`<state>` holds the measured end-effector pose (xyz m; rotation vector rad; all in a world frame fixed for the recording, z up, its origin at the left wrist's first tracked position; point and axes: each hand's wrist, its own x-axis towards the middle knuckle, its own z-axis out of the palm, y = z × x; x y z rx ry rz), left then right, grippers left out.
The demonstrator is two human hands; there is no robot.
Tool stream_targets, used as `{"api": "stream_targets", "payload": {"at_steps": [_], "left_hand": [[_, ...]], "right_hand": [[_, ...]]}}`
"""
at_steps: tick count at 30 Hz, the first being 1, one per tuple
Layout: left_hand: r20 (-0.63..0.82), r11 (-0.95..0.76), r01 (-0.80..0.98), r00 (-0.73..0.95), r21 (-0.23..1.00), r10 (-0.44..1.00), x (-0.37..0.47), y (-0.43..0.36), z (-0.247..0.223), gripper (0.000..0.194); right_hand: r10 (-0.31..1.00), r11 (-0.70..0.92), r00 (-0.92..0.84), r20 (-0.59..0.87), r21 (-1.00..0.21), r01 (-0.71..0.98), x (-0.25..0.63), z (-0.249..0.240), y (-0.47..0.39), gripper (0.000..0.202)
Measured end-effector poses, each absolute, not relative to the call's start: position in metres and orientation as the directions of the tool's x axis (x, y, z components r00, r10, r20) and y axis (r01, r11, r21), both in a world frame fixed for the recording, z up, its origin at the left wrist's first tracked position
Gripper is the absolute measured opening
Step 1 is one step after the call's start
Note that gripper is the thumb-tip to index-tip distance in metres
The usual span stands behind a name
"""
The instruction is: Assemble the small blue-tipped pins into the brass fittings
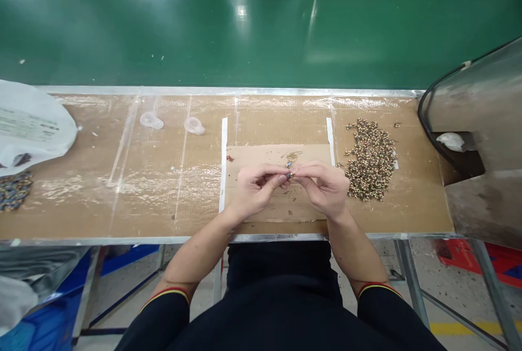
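My left hand (258, 187) and my right hand (324, 185) meet over a taped sheet of cardboard on the bench. Thumbs and forefingers of both are closed in a pinch on a small blue and brass-coloured metal part (289, 175). The fingertips cover most of it, so its exact kind does not show. Just beyond the fingertips, a few small brass-coloured pieces (292, 156) lie on the cardboard sheet (261, 218). To the right of my right hand spreads a heap of small brass-coloured metal parts (370, 161).
Dark bluish small parts (15, 190) are heaped at the far left beside a white bag (36, 123). Two translucent plastic cups (194, 125) lie toward the bench's back. A green belt surface (183, 30) runs behind. A metal housing with a black cable (428, 123) stands at right.
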<state>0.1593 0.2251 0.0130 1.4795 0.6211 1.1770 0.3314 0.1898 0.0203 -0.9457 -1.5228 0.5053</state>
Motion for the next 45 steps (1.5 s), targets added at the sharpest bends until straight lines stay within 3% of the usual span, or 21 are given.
{"api": "stream_targets", "payload": {"at_steps": [5, 8, 18, 29, 37, 41, 45], "left_hand": [[0.455, -0.424, -0.165, 0.328, 0.890, 0.828, 0.158, 0.223, 0.008, 0.011], [0.526, -0.510, -0.135, 0.290, 0.850, 0.800, 0.157, 0.222, 0.002, 0.021], [0.791, -0.807, -0.011, 0.209, 0.590, 0.575, 0.161, 0.225, 0.002, 0.027], [0.801, -0.819, 0.024, 0.198, 0.573, 0.566, 0.162, 0.223, 0.000, 0.019], [0.606, -0.625, -0.023, 0.274, 0.780, 0.747, 0.161, 0.223, 0.004, 0.027], [0.611, -0.654, 0.032, 0.321, 0.756, 0.723, 0.159, 0.225, 0.010, 0.009], [0.658, -0.701, 0.058, 0.298, 0.710, 0.691, 0.159, 0.225, 0.010, 0.009]], "right_hand": [[0.798, 0.558, 0.060, 0.599, -0.773, 0.302, 0.329, 0.019, 0.190, 0.020], [0.812, 0.549, 0.066, 0.580, -0.797, 0.250, 0.327, 0.018, 0.189, 0.019], [0.851, 0.478, 0.143, 0.506, -0.858, 0.190, 0.317, 0.018, 0.185, 0.009], [0.893, 0.427, 0.110, 0.437, -0.898, 0.105, 0.315, 0.016, 0.186, 0.006], [0.786, 0.521, 0.188, 0.589, -0.795, 0.311, 0.319, 0.020, 0.187, 0.006], [0.767, 0.563, 0.166, 0.619, -0.774, 0.289, 0.319, 0.020, 0.187, 0.015], [0.771, 0.574, 0.141, 0.621, -0.774, 0.267, 0.318, 0.019, 0.187, 0.019]]}}
